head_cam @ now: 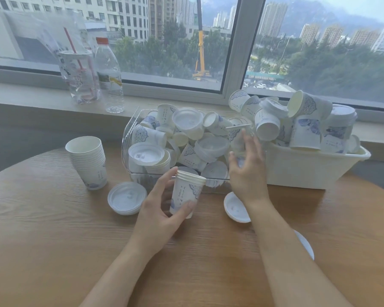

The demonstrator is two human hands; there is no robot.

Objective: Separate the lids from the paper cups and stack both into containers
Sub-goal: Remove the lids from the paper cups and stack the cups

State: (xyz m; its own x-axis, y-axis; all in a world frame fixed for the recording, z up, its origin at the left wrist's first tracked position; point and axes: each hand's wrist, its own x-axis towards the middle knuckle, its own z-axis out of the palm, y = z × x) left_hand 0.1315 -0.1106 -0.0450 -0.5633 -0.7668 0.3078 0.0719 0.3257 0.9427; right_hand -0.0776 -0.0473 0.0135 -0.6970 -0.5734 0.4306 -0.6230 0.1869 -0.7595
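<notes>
Gripping cup stack [186, 193], left hand [162, 216] curled.

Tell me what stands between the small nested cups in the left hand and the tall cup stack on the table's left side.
Only the pile of lids lies near that path, low on the table. The nested cups in the left hand could pass over it to the tall stack.

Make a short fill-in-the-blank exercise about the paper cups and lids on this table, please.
1. The left hand grips a small nest of white paper cups with ____ patterns.
2. The stack of white plastic lids rests on the round ____ table.
3. The tall stack of paper cups stands ____ of the clear plastic bin.

Missing words: blue; wooden; left
</notes>
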